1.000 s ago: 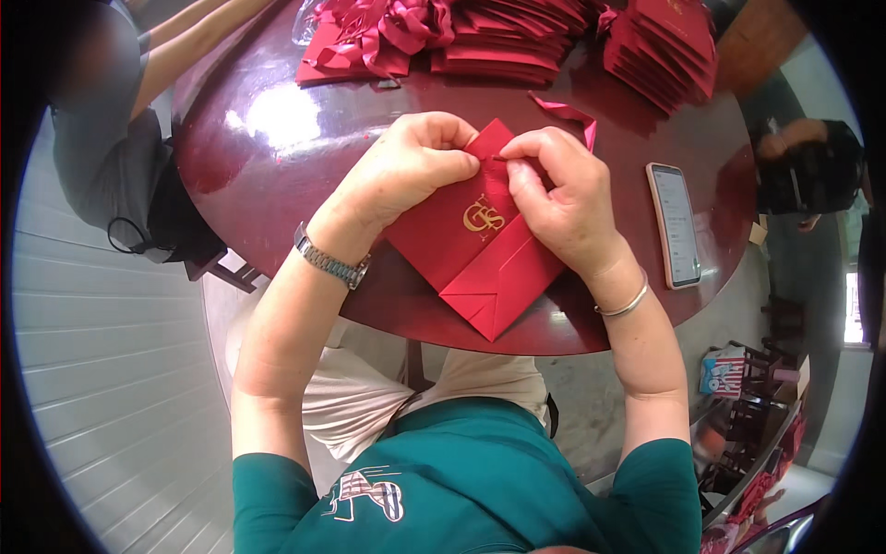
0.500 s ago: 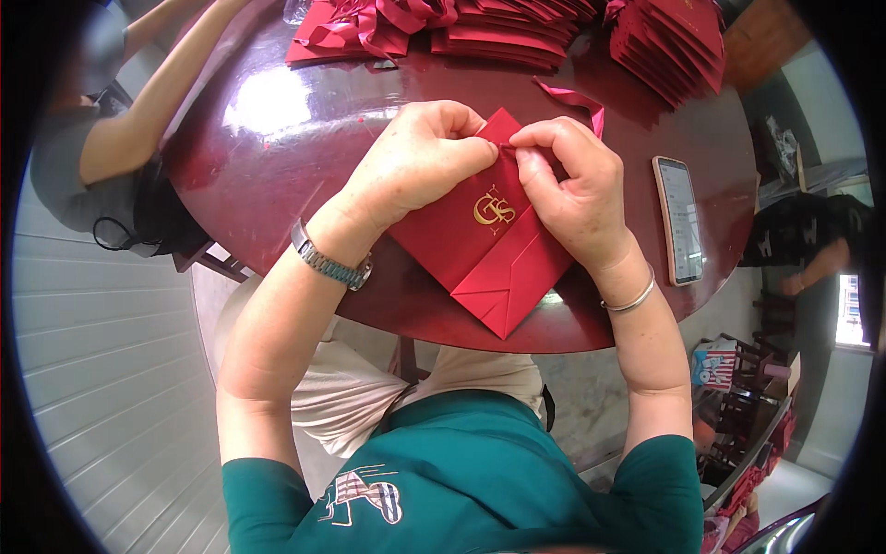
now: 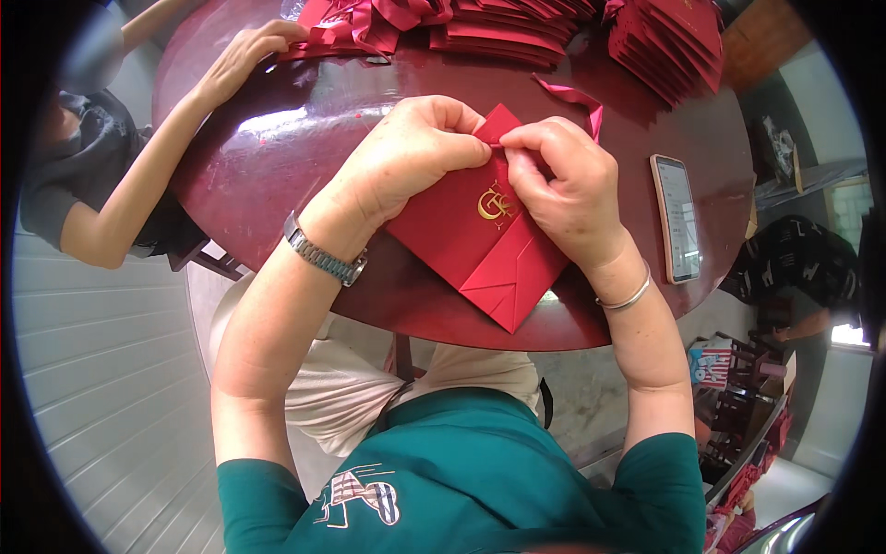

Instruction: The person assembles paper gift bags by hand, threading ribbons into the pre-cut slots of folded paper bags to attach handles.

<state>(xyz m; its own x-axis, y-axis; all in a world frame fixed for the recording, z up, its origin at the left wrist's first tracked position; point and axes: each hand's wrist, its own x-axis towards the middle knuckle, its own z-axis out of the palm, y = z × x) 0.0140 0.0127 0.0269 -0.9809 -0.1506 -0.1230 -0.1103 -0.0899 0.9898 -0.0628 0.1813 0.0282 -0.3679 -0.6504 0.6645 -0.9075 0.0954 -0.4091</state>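
Note:
A flat-folded red paper bag (image 3: 443, 226) with a gold emblem lies slanted near the front of the table. My left hand (image 3: 420, 152) and my right hand (image 3: 572, 185) meet above its upper part. Both thumbs and forefingers are closed in a pinch, a small gap apart. A short bit of red ribbon (image 3: 496, 146) shows between the fingertips; how it is looped or knotted is hidden. Beyond my right hand, a loose length of pink-red ribbon (image 3: 574, 95) curls on the tabletop.
On the round, glossy dark-red table (image 3: 305, 185), stacks of red bags (image 3: 503, 37) and another pile (image 3: 669, 46) lie at the far side. A phone (image 3: 678, 220) rests at right. A co-worker's hand (image 3: 254, 55) touches the ribboned bags at far left.
My hands and the bag have shifted only slightly, with both pinches kept. The co-worker's hand has come over the table onto the ribboned bags at far left.

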